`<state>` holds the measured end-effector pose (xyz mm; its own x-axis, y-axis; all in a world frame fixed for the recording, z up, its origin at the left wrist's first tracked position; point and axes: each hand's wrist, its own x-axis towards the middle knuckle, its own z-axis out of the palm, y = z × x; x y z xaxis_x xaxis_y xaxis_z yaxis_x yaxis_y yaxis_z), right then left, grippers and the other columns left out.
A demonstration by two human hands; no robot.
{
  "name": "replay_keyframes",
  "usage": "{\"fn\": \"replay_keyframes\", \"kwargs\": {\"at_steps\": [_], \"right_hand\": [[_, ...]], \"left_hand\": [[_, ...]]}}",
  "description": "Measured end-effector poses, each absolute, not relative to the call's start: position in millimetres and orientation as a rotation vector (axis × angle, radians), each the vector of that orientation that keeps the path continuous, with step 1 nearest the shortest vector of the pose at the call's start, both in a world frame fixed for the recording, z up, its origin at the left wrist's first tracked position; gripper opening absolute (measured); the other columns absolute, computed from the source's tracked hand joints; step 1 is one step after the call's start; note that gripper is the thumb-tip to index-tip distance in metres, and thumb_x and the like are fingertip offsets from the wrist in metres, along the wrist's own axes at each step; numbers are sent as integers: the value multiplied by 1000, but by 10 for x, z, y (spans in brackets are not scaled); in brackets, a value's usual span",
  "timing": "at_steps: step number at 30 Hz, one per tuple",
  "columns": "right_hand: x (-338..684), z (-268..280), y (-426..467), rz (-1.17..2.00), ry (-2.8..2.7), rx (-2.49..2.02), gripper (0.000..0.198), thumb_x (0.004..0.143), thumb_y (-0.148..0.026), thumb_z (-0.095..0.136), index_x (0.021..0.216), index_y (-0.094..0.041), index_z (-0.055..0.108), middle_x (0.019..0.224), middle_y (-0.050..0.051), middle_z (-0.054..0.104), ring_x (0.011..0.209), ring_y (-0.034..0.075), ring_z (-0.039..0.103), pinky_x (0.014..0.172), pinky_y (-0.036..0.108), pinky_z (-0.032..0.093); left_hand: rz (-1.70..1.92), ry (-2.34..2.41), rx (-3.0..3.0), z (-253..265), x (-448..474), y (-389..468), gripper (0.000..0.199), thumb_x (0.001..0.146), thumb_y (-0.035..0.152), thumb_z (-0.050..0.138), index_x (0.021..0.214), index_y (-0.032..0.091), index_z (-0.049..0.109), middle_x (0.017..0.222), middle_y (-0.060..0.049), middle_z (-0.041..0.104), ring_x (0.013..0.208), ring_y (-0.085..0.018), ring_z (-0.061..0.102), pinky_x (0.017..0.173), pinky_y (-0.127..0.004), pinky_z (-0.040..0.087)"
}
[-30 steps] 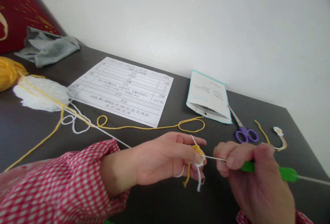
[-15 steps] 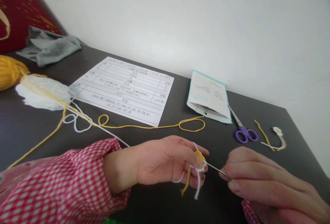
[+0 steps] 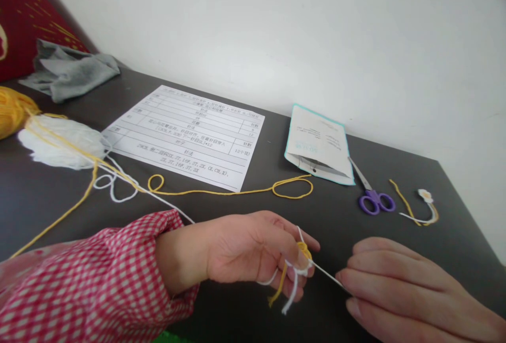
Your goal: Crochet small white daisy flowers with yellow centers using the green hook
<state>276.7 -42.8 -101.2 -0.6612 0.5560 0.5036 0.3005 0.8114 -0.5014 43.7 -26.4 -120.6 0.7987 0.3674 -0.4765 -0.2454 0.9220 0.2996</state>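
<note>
The left hand (image 3: 253, 251) pinches a little yarn piece (image 3: 303, 250) between its thumb and fingers, over the near part of the dark table (image 3: 328, 211). The right hand (image 3: 403, 293) has its fingers close together, and they seem to grip a thin hook (image 3: 344, 288), though most of it is hidden. A tight white strand (image 3: 324, 271) goes from the piece to the hook. The yellow middle looks done, and a bit of white is on the edge, so I think the white part has only just begun. Much looks left: no white petals show around it yet, and a yellow end (image 3: 278, 289) and a white end (image 3: 290, 295) hang down loose. White yarn runs from the white ball (image 3: 59, 143) to behind the left wrist. A tiny flower (image 3: 425, 195), white with a yellow middle, lies near the purple scissors (image 3: 375, 201) and looks all made.
</note>
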Motion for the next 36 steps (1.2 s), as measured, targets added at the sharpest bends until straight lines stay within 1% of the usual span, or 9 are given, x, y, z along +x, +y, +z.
{"fn": "replay_keyframes", "kwargs": {"at_steps": [3, 5, 7, 11, 13, 18, 22, 33, 36], "right_hand": [[2633, -881, -346, 478, -2307, -555, 41, 105, -39, 41, 80, -26, 71, 65, 2, 78, 63, 19, 74, 72, 29, 63], [2581, -805, -277, 536, -2296, -543, 42, 105, -38, 39, 75, -27, 67, 59, 0, 76, 54, 16, 70, 59, 25, 61], [2590, -777, -229, 640, -2312, -512, 40, 104, -38, 41, 77, -27, 68, 59, -1, 76, 53, 17, 70, 55, 26, 58], [2686, -881, -229, 986, -2210, -483, 44, 104, -42, 37, 95, -28, 77, 68, 5, 76, 58, 23, 70, 56, 37, 56], [2682, -954, -264, 1115, -2040, -533, 45, 104, -45, 38, 99, -27, 79, 68, 6, 74, 56, 23, 67, 54, 38, 53], [2507, -1010, -345, 1210, -1690, -699, 47, 103, -43, 44, 80, -22, 79, 61, 4, 67, 54, 17, 59, 50, 31, 45], [2399, -1015, -346, 1244, -1523, -760, 49, 102, -44, 47, 70, -22, 78, 55, 3, 66, 51, 15, 56, 50, 29, 44], [2325, -1064, -338, 1388, -1338, -826, 50, 102, -46, 48, 67, -23, 76, 53, 2, 65, 54, 14, 60, 55, 27, 50], [2307, -1072, -339, 1520, -1206, -878, 49, 100, -48, 51, 65, -23, 74, 52, 1, 63, 53, 13, 58, 53, 24, 50]], "left_hand": [[320, 536, 250, -1221, 431, -277, 44, 59, 13, 75, 102, 14, 70, 71, 3, 68, 58, -11, 61, 68, -28, 50], [310, 531, 261, -1233, 430, -281, 45, 59, 13, 76, 104, 14, 71, 72, 3, 68, 57, -11, 61, 68, -29, 49], [297, 526, 270, -1240, 428, -279, 46, 59, 14, 76, 105, 15, 71, 74, 3, 68, 58, -11, 61, 68, -29, 48], [312, 528, 285, -1226, 418, -266, 48, 60, 13, 78, 107, 15, 69, 75, 2, 69, 60, -11, 62, 69, -29, 48], [346, 539, 285, -1205, 413, -259, 48, 60, 12, 80, 107, 14, 69, 74, 2, 70, 61, -11, 62, 69, -29, 48], [417, 551, 281, -1167, 410, -246, 48, 63, 10, 81, 108, 13, 68, 71, 2, 69, 62, -11, 63, 70, -28, 48], [425, 559, 272, -1160, 415, -244, 48, 62, 10, 81, 107, 13, 68, 71, 2, 69, 62, -11, 63, 70, -28, 48], [460, 605, 308, -1163, 419, -237, 55, 60, 13, 87, 110, 14, 65, 73, 2, 69, 64, -11, 63, 71, -28, 47], [480, 585, 314, -1184, 420, -238, 58, 60, 13, 89, 112, 15, 65, 77, 2, 70, 68, -11, 64, 72, -28, 49]]}}
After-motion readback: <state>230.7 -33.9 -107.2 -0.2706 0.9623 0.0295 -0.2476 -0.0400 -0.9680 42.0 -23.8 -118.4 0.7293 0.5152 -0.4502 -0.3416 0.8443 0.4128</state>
